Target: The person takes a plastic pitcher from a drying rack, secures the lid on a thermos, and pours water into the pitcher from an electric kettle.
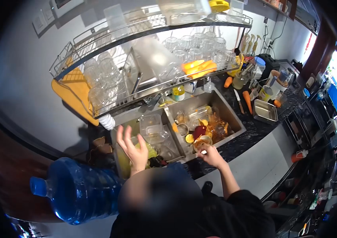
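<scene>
My left hand (133, 150) is raised over the left sink basin (168, 131), fingers spread and holding nothing. Below and beyond it in that basin are a clear plastic container (151, 125) and something yellow-green. At the near edge of the right basin (232, 115), my right hand (213, 156) is closed on a small round vessel (203, 142) with orange bits in it; a white piece shows at the fingers. Around the vessel lie orange peelings (217, 126), a dark red piece (199, 132), yellow rounds (189, 138) and a metal cup (182, 129).
A wire rack with many glasses (194, 41) and orange cloths (199, 68) hangs above the sink. Right of it on the counter lie a knife (239, 101), a carrot (248, 102) and a metal tray (265, 110). A large blue water bottle (83, 190) stands at left.
</scene>
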Motion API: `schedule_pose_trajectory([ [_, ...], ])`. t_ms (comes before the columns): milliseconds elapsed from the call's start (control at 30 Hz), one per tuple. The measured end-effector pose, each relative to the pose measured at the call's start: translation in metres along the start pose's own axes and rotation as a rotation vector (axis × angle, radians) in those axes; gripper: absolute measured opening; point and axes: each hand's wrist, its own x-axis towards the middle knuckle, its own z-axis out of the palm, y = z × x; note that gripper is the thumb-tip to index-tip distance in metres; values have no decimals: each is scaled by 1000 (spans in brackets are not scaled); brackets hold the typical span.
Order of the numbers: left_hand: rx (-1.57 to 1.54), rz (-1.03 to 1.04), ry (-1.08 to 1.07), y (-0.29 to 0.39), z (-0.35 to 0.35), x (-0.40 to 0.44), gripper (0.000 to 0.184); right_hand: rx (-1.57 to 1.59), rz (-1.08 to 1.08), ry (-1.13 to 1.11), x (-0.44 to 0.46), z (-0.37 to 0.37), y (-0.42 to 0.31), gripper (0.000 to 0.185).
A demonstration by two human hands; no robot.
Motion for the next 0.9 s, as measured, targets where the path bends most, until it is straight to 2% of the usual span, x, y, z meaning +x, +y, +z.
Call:
schedule_pose_trajectory([
  [33,-38,-22,-95,2,7,-24,49,524,85,-35,-10,-1,10,10],
  [67,-42,-15,-109,7,10,-41,49,532,98,-28,-21,-6,18,10],
  [200,-48,-166,-229,44,40,-81,46,177,163,178,-56,-51,62,12],
  [300,-36,-132,-246,75,72,-77,46,223,212,179,-93,-77,104,15],
  [433,-72,-81,-215,118,124,-60,49,304,290,345,-163,-99,184,15],
  [467,-54,-91,-203,126,134,-47,49,302,350,392,-184,-103,204,15],
  [567,-14,163,-53,125,163,13,49,321,625,399,-233,-114,253,16],
  [600,72,137,-52,114,173,41,51,376,716,396,-241,-119,262,16],
  [667,105,26,-70,100,183,96,54,425,730,391,-241,-133,259,16],
  [700,150,-138,-131,92,187,124,64,473,754,402,-238,-137,257,16],
  [767,49,-414,-120,55,211,173,77,490,734,408,-232,-135,254,15],
  [800,56,-410,-114,38,224,188,77,501,725,422,-228,-132,252,15],
  [867,-18,-719,-148,13,247,211,94,519,710,460,-221,-124,245,13],
  [900,-24,-715,-142,11,251,219,94,502,731,445,-219,-120,242,12],
])
